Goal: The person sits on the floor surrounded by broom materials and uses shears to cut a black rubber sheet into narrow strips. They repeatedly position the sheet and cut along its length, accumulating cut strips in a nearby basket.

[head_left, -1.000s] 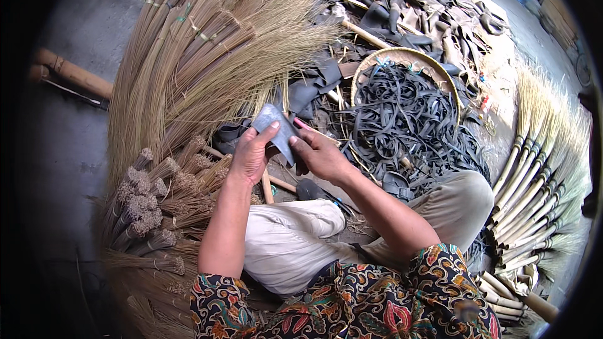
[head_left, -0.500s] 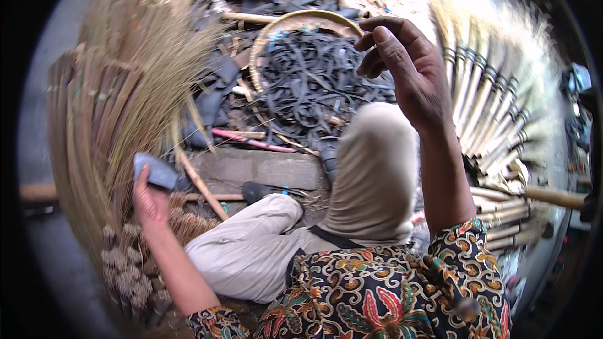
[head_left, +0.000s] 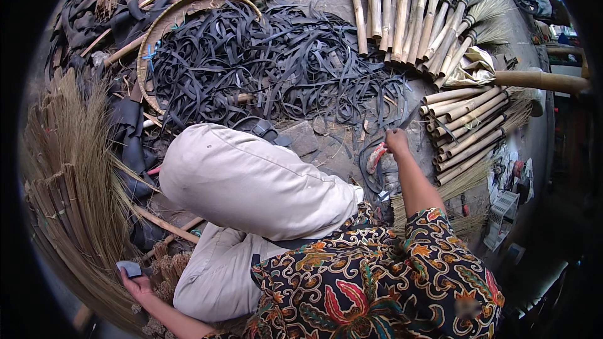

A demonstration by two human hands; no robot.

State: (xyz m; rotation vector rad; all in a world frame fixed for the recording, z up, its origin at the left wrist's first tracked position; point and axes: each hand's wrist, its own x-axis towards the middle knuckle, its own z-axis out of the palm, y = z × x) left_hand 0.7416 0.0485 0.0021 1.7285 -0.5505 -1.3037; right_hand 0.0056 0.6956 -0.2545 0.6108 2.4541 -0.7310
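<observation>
At the lower left, my left hand (head_left: 139, 285) has its fingers around a small grey block (head_left: 130, 268) with a dark side, next to a large bundle of broom grass (head_left: 69, 182). My right arm reaches out to the right, past my raised knee. Low over the ground there, my right hand (head_left: 396, 142) is closed on what looks like a knife (head_left: 375, 158). Its red-and-white handle sticks out below the fist, and a dark thin blade seems to point up and away. Loose black rubber strips lie around this hand.
A round woven tray (head_left: 146, 56) overflows with black rubber strips (head_left: 232, 50) ahead of me. Finished grass brooms (head_left: 418, 19) with bamboo handles fan out at the far right. Another stack of bamboo handles (head_left: 471, 125) lies nearer. A thick bamboo pole (head_left: 534, 80) juts in from the right.
The view has swung to the right. My right hand, raised with nothing in it before, has dropped to the ground at the right and taken hold of the knife. My left hand keeps the grey block.
</observation>
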